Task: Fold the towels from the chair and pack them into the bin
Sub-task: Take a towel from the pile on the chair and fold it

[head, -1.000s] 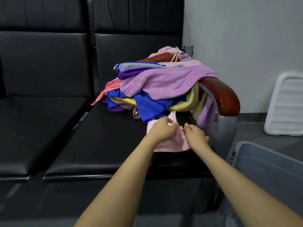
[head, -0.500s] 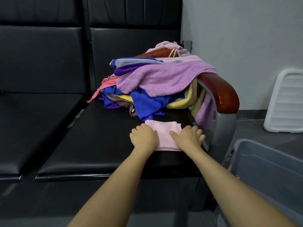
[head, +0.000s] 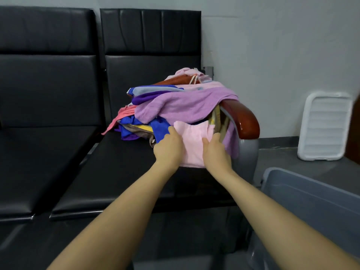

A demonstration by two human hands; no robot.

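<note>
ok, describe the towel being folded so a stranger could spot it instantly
Find the black chair seat by the wooden armrest. In front of the towel pile, both hands grip one pale pink towel. It's the only one lifted off the pile and lighter than the purple towel behind.

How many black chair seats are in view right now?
2: the left seat, bare, and the right seat, carrying the towel pile. More may sit beyond the frame.
</note>
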